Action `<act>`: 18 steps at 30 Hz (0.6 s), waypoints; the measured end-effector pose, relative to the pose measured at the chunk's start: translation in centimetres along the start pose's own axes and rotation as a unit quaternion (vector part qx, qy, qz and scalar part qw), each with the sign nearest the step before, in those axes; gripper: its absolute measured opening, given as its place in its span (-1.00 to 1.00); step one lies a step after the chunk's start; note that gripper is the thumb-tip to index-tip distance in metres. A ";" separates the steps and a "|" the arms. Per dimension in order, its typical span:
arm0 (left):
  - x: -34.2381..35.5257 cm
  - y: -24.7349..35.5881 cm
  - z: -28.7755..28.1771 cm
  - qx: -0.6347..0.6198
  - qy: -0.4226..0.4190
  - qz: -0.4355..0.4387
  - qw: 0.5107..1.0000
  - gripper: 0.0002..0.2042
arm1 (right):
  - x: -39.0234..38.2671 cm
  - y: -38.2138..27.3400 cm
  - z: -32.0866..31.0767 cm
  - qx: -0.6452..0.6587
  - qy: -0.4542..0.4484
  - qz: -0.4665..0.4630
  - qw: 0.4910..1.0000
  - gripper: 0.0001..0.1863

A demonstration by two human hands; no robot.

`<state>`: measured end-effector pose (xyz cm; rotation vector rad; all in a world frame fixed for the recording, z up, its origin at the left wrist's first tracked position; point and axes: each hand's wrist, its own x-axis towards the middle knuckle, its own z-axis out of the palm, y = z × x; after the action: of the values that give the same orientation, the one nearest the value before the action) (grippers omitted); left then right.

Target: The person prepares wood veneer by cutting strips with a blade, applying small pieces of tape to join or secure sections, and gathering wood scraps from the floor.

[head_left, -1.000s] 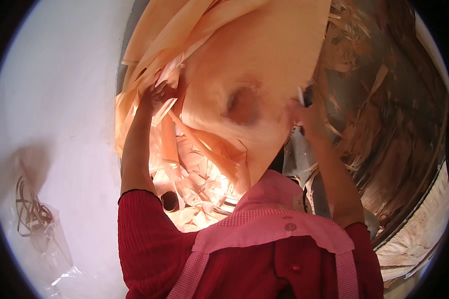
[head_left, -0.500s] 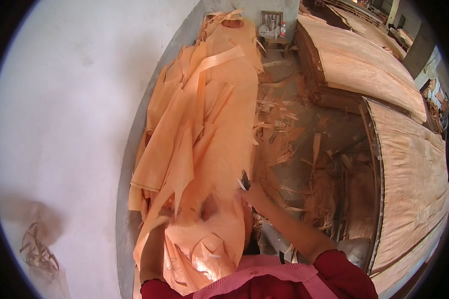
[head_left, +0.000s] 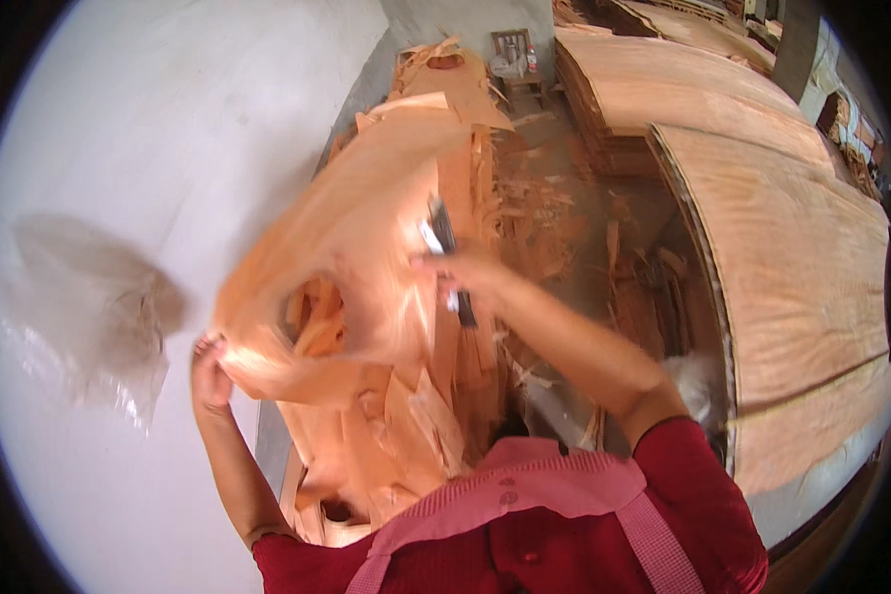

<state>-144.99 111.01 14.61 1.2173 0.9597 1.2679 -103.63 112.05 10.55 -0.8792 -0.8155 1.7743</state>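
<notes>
Thin orange-tan wood-veneer sheet (head_left: 376,193) with oval hole, raised over loose orange veneer pieces (head_left: 396,426). Left hand (head_left: 210,372): clamped on its near-left edge. Right hand (head_left: 457,271): clamped on slim black-and-silver tool (head_left: 444,228), at sheet's right edge.

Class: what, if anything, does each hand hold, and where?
Left hand: sheet, by its lower-left edge. Right hand: dark tool, by its middle; whether it also grips the sheet is unclear.
</notes>
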 end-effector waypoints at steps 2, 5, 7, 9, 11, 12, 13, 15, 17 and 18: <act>-2.5 4.9 2.8 -0.012 -0.026 0.040 0.999 -0.78 | -2.4 -2.3 1.1 -0.005 -0.021 -0.040 0.999 -0.66; -3.7 10.2 8.0 -0.029 -0.086 0.028 0.995 -0.69 | -5.5 -6.9 0.7 -0.042 0.044 -0.083 0.995 -0.61; -4.9 11.5 10.1 -0.140 -0.076 -0.063 0.985 -0.70 | -10.3 -8.8 0.4 -0.048 0.073 -0.129 0.988 -0.63; -6.0 12.4 12.1 -0.198 -0.047 -0.105 0.973 -0.69 | -17.2 -10.0 -1.7 -0.065 0.108 -0.163 0.979 -0.67; -6.5 12.3 14.5 -0.205 -0.065 -0.073 0.974 -0.67 | -23.5 -9.7 -6.0 -0.107 0.182 -0.175 0.962 -0.66; -6.2 12.3 15.6 -0.209 -0.077 -0.060 0.973 -0.66 | -27.4 -9.4 -7.2 -0.137 0.256 -0.163 0.943 -0.62; -5.6 12.0 16.5 -0.182 -0.075 -0.045 0.979 -0.66 | -31.1 -8.6 -9.1 -0.132 0.294 -0.164 0.932 -0.63; -4.6 10.3 19.3 -0.147 -0.068 -0.013 0.987 -0.65 | -38.7 -6.3 -11.9 -0.126 0.364 -0.175 0.906 -0.59; -2.9 9.5 22.1 -0.145 -0.108 0.017 0.983 -0.67 | -46.1 -4.0 -13.1 -0.076 0.433 -0.176 0.881 -0.60; -2.0 9.4 23.2 -0.140 -0.131 0.032 0.981 -0.68 | -49.6 -2.8 -13.2 -0.054 0.455 -0.189 0.868 -0.64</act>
<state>-123.98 105.36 27.08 1.1638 0.5349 1.2092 -77.36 68.29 16.12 -1.3590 -0.4019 0.8029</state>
